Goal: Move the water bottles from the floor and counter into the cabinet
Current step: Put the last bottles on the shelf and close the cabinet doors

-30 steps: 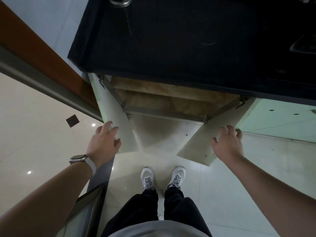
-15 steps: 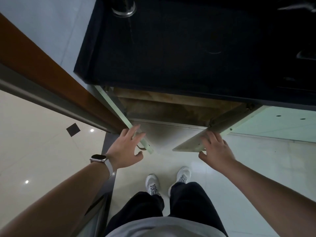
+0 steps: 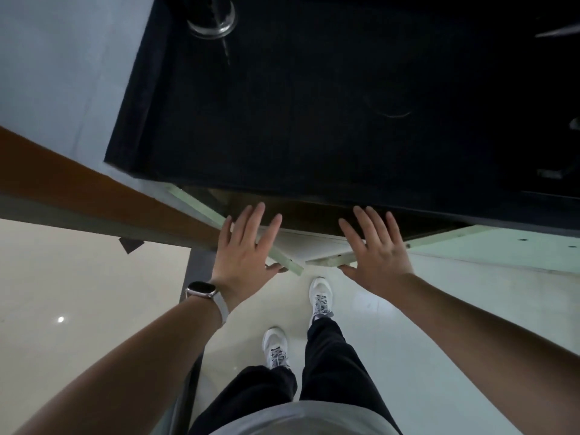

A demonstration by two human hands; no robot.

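A dark, almost black stone desk (image 3: 314,105) fills the upper part of the head view, with pale grey wall to its left and a brown wooden strip (image 3: 94,196) running diagonally below that wall. The floor (image 3: 78,293) is glossy cream tile with a small dark square inset.

Under the desk edge sits the cabinet (image 3: 314,218), its interior dark and brownish; nothing can be made out inside it. Its two pale green doors stand partly ajar, their free edges close together: the left door (image 3: 282,257) and the right door (image 3: 439,238).

The left hand (image 3: 243,255), with a smartwatch on a light band (image 3: 202,291) at the wrist, lies flat against the left door, fingers (image 3: 254,221) spread and straight, gripping nothing. The right hand (image 3: 375,249) rests likewise on the right door, fingers splayed, holding nothing.

A clear glass vessel (image 3: 212,22) stands at the far left of the desk, cut off by the frame; whether it is a bottle cannot be told. No water bottle is identifiable elsewhere. White sneakers (image 3: 320,296) and black trousers (image 3: 329,365) show below.
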